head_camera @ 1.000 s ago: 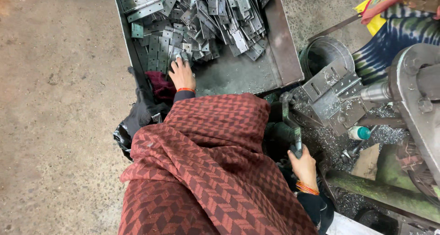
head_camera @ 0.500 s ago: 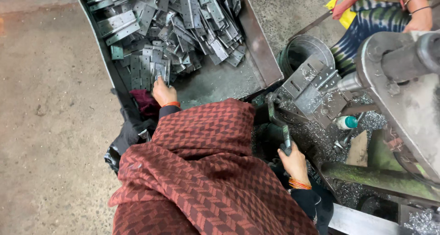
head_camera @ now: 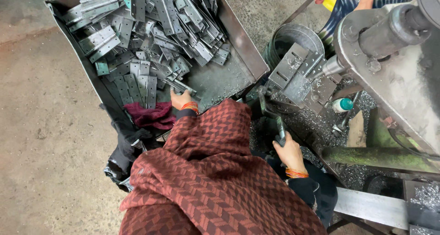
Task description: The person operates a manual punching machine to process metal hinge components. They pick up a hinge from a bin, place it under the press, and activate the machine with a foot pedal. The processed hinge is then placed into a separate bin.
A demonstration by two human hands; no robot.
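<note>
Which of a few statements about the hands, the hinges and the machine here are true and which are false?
1. The left hand reaches into the metal tray of hinges. True.
2. The right hand rests flat on the floor. False: it grips the machine's lever.
3. A dark red cloth lies in the tray beside the left hand. True.
4. The tray is empty. False: it holds a heap of grey metal hinges.
5. Metal shavings lie around the machine. True.
</note>
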